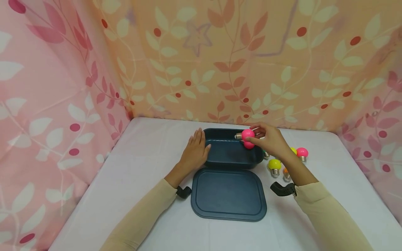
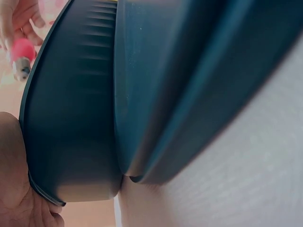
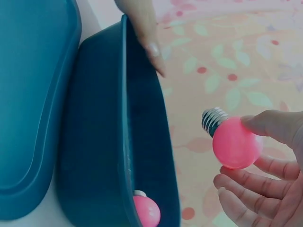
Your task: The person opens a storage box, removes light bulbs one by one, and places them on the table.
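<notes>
Between the thumb and fingers of my right hand [image 1: 268,139] a pink light bulb [image 3: 237,143] is pinched, its metal screw base pointing left. The hand holds it above the right end of a dark blue rectangular container [image 1: 230,165]. Inside that end lies a second pink bulb [image 3: 147,211], partly hidden by the wall in the right wrist view. My left hand [image 1: 194,150] rests with straight fingers against the container's left end, thumb at the rim. Directly in front of the container, the matching flat lid [image 1: 228,195] lies on the table.
Right of the container, several bulbs lie on the white table [image 1: 150,150]: a yellow bulb [image 1: 274,165], a pink bulb [image 1: 302,152], and an orange one [image 1: 285,170] partly behind the right forearm. Patterned cloth [image 1: 201,69] hangs behind and at both sides.
</notes>
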`<state>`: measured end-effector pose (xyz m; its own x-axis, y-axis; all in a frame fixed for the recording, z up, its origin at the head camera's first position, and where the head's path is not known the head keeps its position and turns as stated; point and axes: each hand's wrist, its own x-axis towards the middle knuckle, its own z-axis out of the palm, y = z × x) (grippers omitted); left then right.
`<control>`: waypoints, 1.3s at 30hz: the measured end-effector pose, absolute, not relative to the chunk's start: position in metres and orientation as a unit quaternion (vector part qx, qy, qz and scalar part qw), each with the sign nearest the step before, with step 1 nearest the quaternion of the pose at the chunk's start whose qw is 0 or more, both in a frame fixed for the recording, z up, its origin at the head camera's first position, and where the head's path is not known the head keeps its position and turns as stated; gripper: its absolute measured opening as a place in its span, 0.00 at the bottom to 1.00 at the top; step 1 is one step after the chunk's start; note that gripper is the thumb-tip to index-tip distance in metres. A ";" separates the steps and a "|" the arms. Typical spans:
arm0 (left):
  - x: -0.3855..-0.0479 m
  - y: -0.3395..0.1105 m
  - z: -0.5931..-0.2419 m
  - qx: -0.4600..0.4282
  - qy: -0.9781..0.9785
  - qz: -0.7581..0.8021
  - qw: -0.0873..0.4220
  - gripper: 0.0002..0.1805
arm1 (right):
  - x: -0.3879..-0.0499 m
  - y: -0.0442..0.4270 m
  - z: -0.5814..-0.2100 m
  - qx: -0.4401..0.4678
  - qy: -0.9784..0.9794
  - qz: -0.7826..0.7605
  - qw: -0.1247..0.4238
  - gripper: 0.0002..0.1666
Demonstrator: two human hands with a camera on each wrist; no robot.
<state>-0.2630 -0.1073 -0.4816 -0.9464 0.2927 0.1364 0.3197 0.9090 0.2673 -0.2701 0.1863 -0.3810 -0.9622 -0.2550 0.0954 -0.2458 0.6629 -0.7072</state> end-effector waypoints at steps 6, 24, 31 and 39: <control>-0.263 -0.108 -0.483 -0.158 -0.976 -0.141 0.050 0.38 | -0.255 0.206 -0.373 -0.132 0.911 -0.392 -0.012 0.31; -0.265 -0.108 -0.483 -0.161 -0.975 -0.143 0.056 0.38 | -0.219 0.270 -0.372 -0.059 0.920 -0.387 -0.023 0.33; -0.264 -0.107 -0.483 -0.161 -0.976 -0.141 0.049 0.38 | -0.207 0.292 -0.384 -0.044 0.916 -0.397 -0.012 0.33; -0.263 -0.107 -0.482 -0.162 -0.975 -0.145 0.049 0.38 | -0.198 0.319 -0.400 -0.051 0.888 -0.456 -0.015 0.28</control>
